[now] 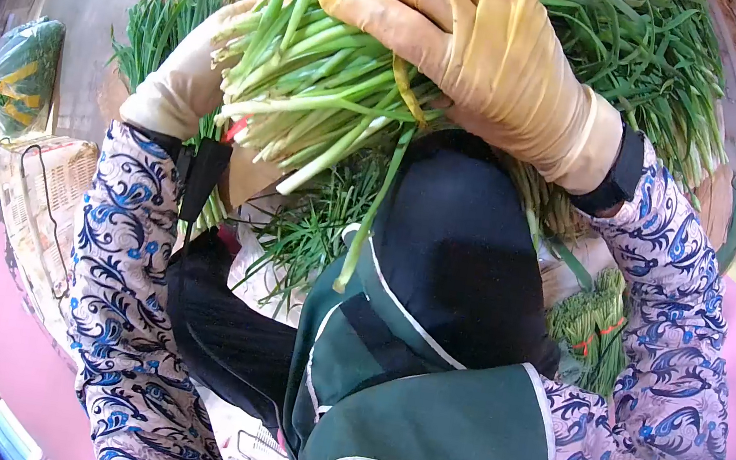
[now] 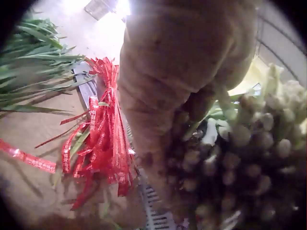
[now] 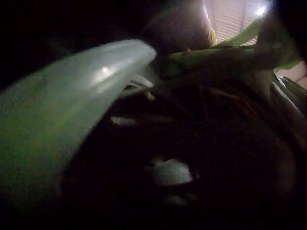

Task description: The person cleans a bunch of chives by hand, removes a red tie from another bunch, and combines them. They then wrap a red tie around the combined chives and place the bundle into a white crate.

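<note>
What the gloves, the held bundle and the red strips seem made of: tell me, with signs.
The gloves: probably thin rubber or latex, dull-surfaced, judging by the fine clinging wrinkles.
The bundle: fresh plant stalks, smooth, with pale ends turning green.
The red strips: likely printed plastic ribbon, glossy, since flat bands catch glints; foil can't be ruled out.

Two gloved hands, two patterned sleeves, one held stalk bunch, one plastic bag and one red ribbon cluster are showing.
</note>
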### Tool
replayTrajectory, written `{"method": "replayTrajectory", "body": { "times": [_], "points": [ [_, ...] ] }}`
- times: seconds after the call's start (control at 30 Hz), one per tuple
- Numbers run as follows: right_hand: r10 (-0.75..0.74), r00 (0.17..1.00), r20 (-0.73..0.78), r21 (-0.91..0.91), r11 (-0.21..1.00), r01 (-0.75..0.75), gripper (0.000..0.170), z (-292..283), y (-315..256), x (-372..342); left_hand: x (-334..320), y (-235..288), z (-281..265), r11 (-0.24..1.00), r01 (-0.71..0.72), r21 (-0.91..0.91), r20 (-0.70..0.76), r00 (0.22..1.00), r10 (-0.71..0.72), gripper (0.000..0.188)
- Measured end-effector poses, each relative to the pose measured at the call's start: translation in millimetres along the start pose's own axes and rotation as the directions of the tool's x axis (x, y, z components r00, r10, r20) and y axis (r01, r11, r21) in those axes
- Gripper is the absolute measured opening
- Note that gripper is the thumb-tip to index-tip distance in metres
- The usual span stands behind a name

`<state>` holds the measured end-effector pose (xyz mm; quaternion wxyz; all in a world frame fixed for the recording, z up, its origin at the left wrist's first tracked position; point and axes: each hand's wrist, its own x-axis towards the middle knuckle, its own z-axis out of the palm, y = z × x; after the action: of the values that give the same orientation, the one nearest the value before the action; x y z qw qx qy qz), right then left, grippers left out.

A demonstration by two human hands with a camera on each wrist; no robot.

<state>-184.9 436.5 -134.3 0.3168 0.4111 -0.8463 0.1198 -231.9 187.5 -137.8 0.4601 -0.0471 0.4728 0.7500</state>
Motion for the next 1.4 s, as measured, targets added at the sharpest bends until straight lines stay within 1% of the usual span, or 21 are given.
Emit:
{"method": "replayTrajectory", "body": {
  "times": [0.13,0.17,0.23,0.27,0.37,0.43,0.5,0.6,0.73,0.77,0.8,0.83,0.9,0.93,1.0,1.07,1.13,1.2,1.27,1.3,1.4],
  "points": [
    [0.011,0.999,0.042,0.007,1.0,-0.011,0.051,-3,2,1,-9,-3,-3,0.992,-0.017,-0.126,0.142,0.989,0.035,0.039],
    [0.028,0.997,0.078,0.032,0.999,-0.03,0.051,-6,1,1,-8,-2,-1,0.973,-0.028,-0.231,0.277,0.956,0.093,0.047],
    [0.047,0.99,0.134,0.048,0.997,-0.054,0.051,-9,2,1,-9,-4,9,0.955,-0.029,-0.295,0.309,0.943,0.124,0.059],
    [0.049,0.987,0.154,0.041,0.998,-0.056,0.051,-9,3,-1,-13,-3,10,0.987,-0.019,-0.157,0.314,0.947,0.068,0.063],
    [0.038,0.985,0.167,0.025,0.999,-0.043,0.049,-14,8,-2,-32,-15,17,0.985,-0.154,0.073,0.144,0.979,0.142,0.069],
    [0.012,0.988,0.155,0.088,0.996,-0.025,0.049,-11,18,-3,-32,-5,23,0.944,-0.102,0.315,0.206,0.978,0.037,0.069],
    [0.01,0.983,0.182,0.016,1.0,-0.013,0.057,-14,21,-3,-33,-14,50,0.921,-0.192,0.339,0.117,0.98,0.161,0.063],
    [0.035,0.959,0.28,0.006,0.999,-0.038,0.058,-16,32,1,-28,-16,60,0.95,-0.088,0.301,0.039,0.996,0.08,0.056],
    [0.166,0.856,0.49,0.033,0.978,-0.208,0.056,-33,31,13,-10,-28,85,0.988,-0.138,0.074,-0.067,0.987,0.143,0.043],
    [0.15,0.913,0.38,0.014,0.986,-0.168,0.058,-26,31,7,-8,-31,80,0.995,-0.101,0.001,-0.079,0.992,0.101,0.038],
    [0.231,0.772,0.592,-0.047,0.966,-0.253,0.064,-26,31,21,-7,-30,74,0.99,-0.136,0.027,-0.101,0.985,0.138,0.036],
    [0.213,0.861,0.463,-0.084,0.977,-0.197,0.069,-15,32,9,-4,-35,63,0.991,-0.128,0.037,-0.106,0.986,0.131,0.036],
    [0.229,0.858,0.46,-0.043,0.971,-0.236,0.079,-38,25,-1,0,-43,55,0.988,-0.157,-0.001,-0.139,0.978,0.156,0.037],
    [0.229,0.918,0.324,-0.057,0.973,-0.222,0.08,-36,24,-12,0,-45,55,0.984,-0.179,-0.014,-0.143,0.974,0.175,0.038],
    [0.288,0.909,0.3,-0.179,0.953,-0.243,0.082,-53,22,-28,2,-46,53,0.983,-0.173,-0.068,-0.142,0.976,0.163,0.038],
    [0.346,0.893,0.286,-0.181,0.935,-0.305,0.077,-86,10,-39,3,-46,54,0.985,-0.162,-0.051,-0.085,0.984,0.158,0.037],
    [0.445,0.894,0.059,-0.004,0.895,-0.446,0.057,-90,3,-63,2,-44,52,0.986,-0.155,-0.063,-0.06,0.987,0.151,0.038],
    [0.609,0.773,0.18,0.247,0.732,-0.635,0.041,-100,-19,-87,2,-46,49,0.985,-0.133,-0.109,-0.07,0.99,0.125,0.042],
    [0.684,0.539,0.492,0.316,0.437,-0.842,0.03,-109,-44,-98,0,-43,62,0.983,-0.169,-0.073,-0.056,0.985,0.165,0.043],
    [0.688,0.513,0.513,0.384,0.351,-0.854,0.028,-102,-54,-108,-1,-42,61,0.984,-0.164,-0.063,-0.051,0.986,0.161,0.043],
    [0.696,0.398,0.597,0.512,0.051,-0.858,0.045,-88,-75,-115,-3,-37,57,0.989,-0.127,-0.074,-0.048,0.991,0.123,0.045]
  ]
}}
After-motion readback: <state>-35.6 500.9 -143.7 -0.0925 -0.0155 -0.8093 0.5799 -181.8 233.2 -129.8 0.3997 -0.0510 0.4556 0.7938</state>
